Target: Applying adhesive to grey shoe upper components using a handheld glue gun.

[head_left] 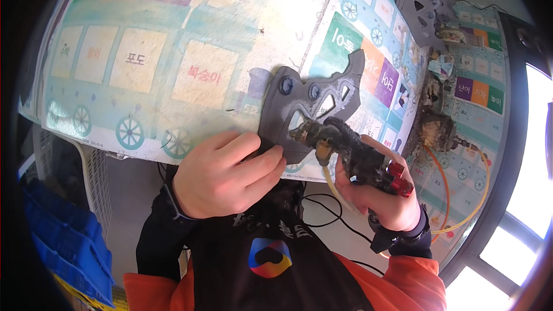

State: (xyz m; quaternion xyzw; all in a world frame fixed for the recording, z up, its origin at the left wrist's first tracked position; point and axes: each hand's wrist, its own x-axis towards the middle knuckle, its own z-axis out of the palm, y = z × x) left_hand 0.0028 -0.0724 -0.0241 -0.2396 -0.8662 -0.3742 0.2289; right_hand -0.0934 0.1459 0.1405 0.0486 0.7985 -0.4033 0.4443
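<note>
A dark grey flat part with cut-out openings, two round bosses and a notched edge lies tilted at the table's near edge. My left hand grips its lower left corner between thumb and fingers. In my right hand is a grimy black spray gun with two red knobs at its back end and a pale hose running down from it. The gun's nozzle points left, over the lower part of the grey part; whether it touches is hard to tell. My right fingers are wrapped round the grip, partly hidden by the gun.
Printed sheets cover the table, with dark specks and strands on them. More grey parts are piled at the far right. A dirt-crusted container and yellow and orange hoses lie right. Blue crates stand low left; black cables hang below.
</note>
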